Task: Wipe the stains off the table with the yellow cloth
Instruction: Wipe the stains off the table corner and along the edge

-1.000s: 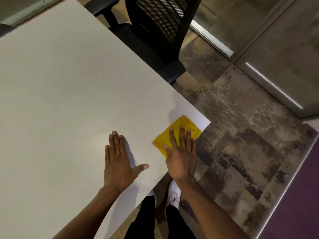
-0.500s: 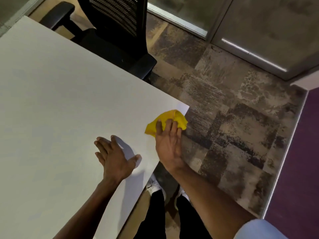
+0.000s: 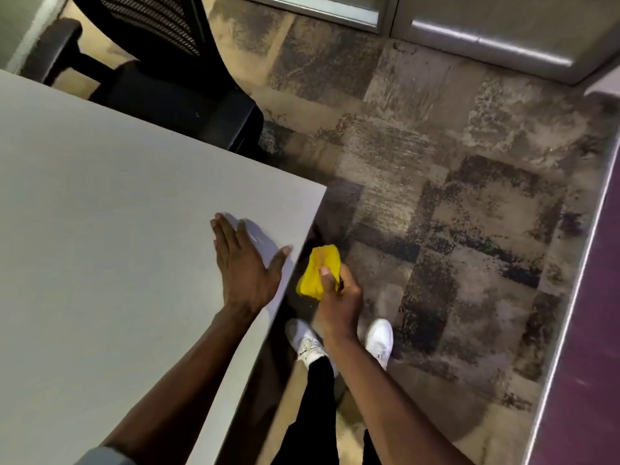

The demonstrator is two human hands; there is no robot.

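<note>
The white table point(image 3: 117, 229) fills the left half of the view, its near corner at the centre. My left hand point(image 3: 246, 263) lies flat on the table near its right edge, fingers spread, holding nothing. My right hand point(image 3: 339, 293) is off the table, just right of that edge and above the floor, closed around the bunched yellow cloth point(image 3: 317, 271). The cloth hangs in the air beside the table edge and does not touch the tabletop. I see no stains on the visible tabletop.
A black office chair point(image 3: 161, 62) stands against the table's far edge. Patterned carpet point(image 3: 469, 213) covers the floor to the right. My white shoes point(image 3: 379, 340) are below the right hand. A purple surface point(image 3: 590, 330) borders the right side, and a metal-framed wall base point(image 3: 486, 45) runs along the top.
My right hand gathered the cloth off the table corner and pulled it over the edge into the air. My left hand stayed flat on the table. The view shifted right.
</note>
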